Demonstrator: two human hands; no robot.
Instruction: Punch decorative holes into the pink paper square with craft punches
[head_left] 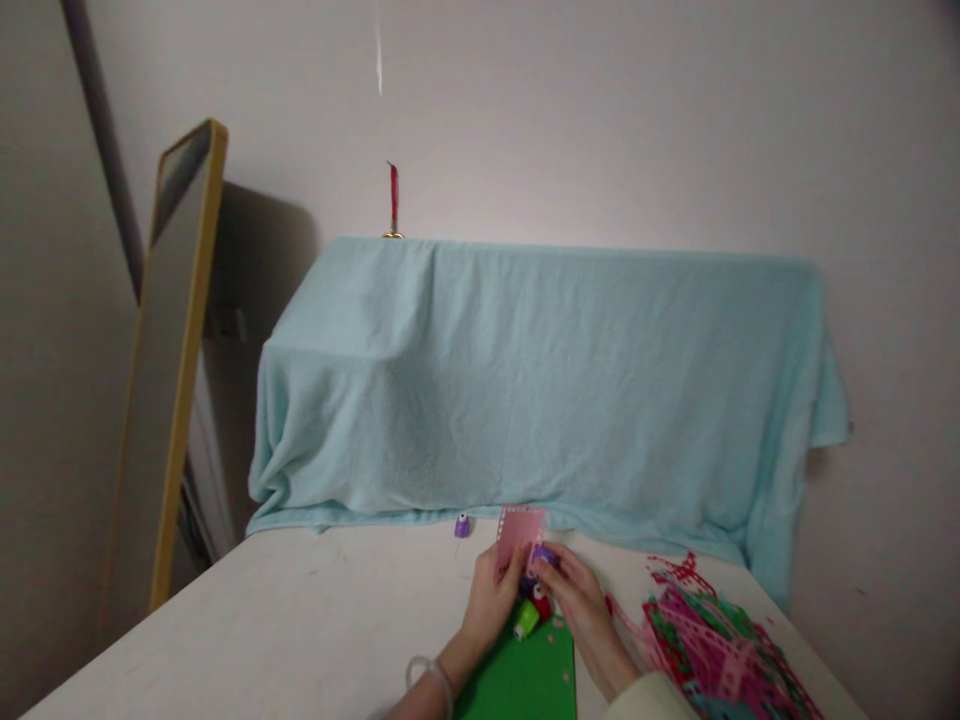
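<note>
At lower centre of the frame, a pink sheet (517, 528) is showing holes along its left and upper edges; those sides are looking finished. The left hand (493, 592) is pinching the sheet. The right hand (571, 588) is gripping a purple punch (544, 553) at its right side, where punching is apparently progressing; I am not seeing the lower edge. Below, a green punch (526, 620) is lying over a green sheet (536, 675), seemingly unpunched. Perforated strips (724, 645) are covering the desk (315, 620) at lower right.
</note>
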